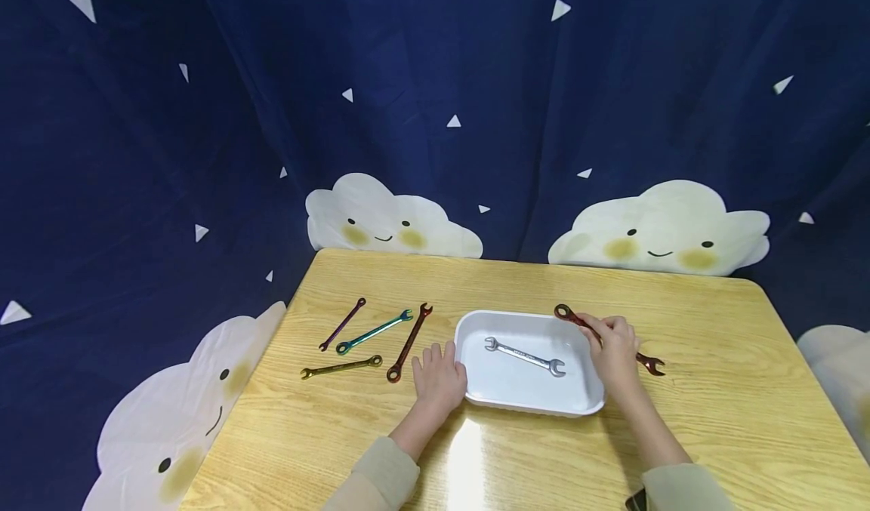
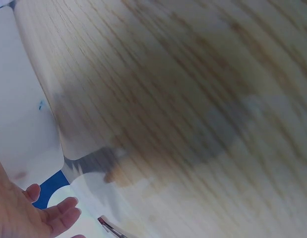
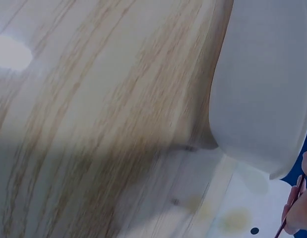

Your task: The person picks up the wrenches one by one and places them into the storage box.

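My right hand (image 1: pixel 615 354) grips a dark red combination wrench (image 1: pixel 578 320) by its middle, just past the right rim of a white plastic tray (image 1: pixel 530 404). The ring end points to the tray's back right corner, the open end out to the right. Inside the tray lies a silver double open-ended wrench (image 1: pixel 522 355). At the tray's left wall rests my left hand (image 1: pixel 440 379), fingers extended, holding nothing. In the right wrist view, the right hand (image 3: pixel 299 213) and part of its wrench show at the edge.
Left of the tray, a second dark red wrench (image 1: pixel 411 340), a teal one (image 1: pixel 375 331), a purple one (image 1: pixel 343 324) and a gold one (image 1: pixel 340 367) lie on the wooden table (image 1: pixel 720 420). A dark blue curtain (image 1: pixel 435 58) with clouds hangs behind the table.
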{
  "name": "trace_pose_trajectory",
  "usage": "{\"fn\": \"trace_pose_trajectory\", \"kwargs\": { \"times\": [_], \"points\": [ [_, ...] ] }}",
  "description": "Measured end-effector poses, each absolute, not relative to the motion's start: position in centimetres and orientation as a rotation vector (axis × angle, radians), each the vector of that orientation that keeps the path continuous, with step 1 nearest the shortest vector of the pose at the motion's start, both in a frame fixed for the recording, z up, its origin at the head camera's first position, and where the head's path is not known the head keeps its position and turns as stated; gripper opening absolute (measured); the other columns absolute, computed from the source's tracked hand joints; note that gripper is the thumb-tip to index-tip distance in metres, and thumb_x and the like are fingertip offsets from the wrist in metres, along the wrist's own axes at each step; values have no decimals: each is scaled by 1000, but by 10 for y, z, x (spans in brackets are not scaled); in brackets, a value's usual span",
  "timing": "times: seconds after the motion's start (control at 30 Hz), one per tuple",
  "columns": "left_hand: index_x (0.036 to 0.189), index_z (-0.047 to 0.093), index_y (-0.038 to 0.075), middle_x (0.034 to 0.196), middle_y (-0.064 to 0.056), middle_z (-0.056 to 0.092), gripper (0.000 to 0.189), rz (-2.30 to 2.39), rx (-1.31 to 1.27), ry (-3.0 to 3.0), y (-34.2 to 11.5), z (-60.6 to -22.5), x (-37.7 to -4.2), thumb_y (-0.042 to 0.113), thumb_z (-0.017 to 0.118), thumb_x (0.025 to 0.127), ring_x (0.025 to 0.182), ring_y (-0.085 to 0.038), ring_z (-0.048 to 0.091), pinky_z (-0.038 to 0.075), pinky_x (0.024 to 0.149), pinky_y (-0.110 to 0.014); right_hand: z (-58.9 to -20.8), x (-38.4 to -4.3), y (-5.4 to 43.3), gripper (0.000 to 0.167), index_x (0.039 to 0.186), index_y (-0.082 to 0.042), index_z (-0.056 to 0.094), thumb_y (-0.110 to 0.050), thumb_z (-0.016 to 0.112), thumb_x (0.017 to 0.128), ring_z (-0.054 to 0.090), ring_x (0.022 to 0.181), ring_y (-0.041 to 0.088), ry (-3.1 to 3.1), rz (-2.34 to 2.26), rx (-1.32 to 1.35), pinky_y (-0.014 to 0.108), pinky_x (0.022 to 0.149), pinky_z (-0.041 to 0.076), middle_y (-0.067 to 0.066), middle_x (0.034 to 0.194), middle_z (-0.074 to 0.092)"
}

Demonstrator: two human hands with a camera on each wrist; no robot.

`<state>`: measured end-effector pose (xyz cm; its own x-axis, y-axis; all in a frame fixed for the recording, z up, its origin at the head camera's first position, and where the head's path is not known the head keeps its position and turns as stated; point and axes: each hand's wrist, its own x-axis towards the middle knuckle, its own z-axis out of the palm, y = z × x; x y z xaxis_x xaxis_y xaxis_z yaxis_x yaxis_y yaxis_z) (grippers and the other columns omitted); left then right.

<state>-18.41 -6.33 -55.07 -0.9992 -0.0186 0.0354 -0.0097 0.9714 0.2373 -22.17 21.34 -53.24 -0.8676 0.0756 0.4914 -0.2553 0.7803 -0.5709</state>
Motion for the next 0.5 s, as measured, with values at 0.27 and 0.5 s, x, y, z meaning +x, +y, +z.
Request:
{"fn": "trace_pose_trajectory", "kwargs": {
  "times": [0.27,0.5],
  "points": [
    [116,45,10,102,-13,48,32,-364,12,-3075,-64,-551,-184,26,40,90,99,-31,44,30,90,-53,-534,-224,202,26,103,-7,68,-1,68,78,43,85,36,-2474,904,212,50,77,25,18,85,49],
    [117,46,10,102,-13,49,32,-373,13,-3072,-63,-550,-184,26,41,89,99,-31,44,30,90,-53,-536,-224,191,25,100,-10,70,-5,70,76,44,80,33,-2466,883,264,45,71,24,14,81,49]
  ]
}}
